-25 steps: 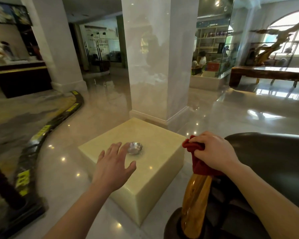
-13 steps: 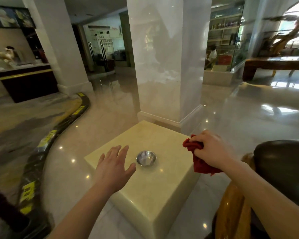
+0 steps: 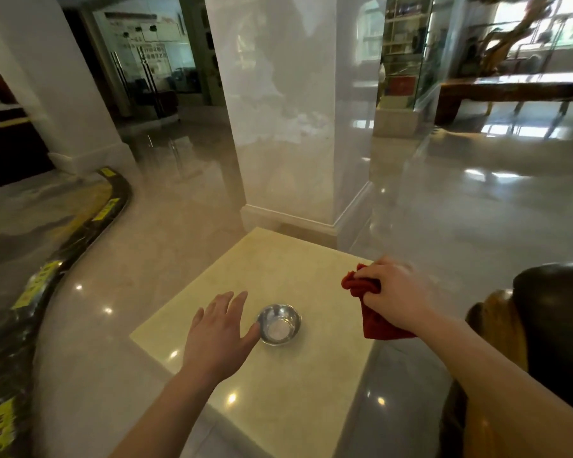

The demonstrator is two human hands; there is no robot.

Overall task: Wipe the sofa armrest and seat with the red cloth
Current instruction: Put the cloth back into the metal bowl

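Note:
My right hand (image 3: 394,295) is closed around the bunched red cloth (image 3: 374,322), which hangs above the right edge of the cream stone block table (image 3: 278,408). The cloth is off the sofa. At the far right edge stands the dark leather sofa (image 3: 556,312) with its glossy wooden armrest (image 3: 497,328); only part of it shows. My left hand (image 3: 219,335) hovers flat over the block with fingers spread, its thumb beside a small steel bowl (image 3: 280,323).
A white marble pillar (image 3: 288,127) rises just behind the block. A curved black floor strip with yellow labels (image 3: 47,282) runs along the left. A wooden bench (image 3: 516,90) stands far right. Polished floor surrounds everything.
The view has swung left and away from the sofa. My right hand carried the cloth off the wooden armrest to above the block's right edge. My left hand stayed open near the bowl.

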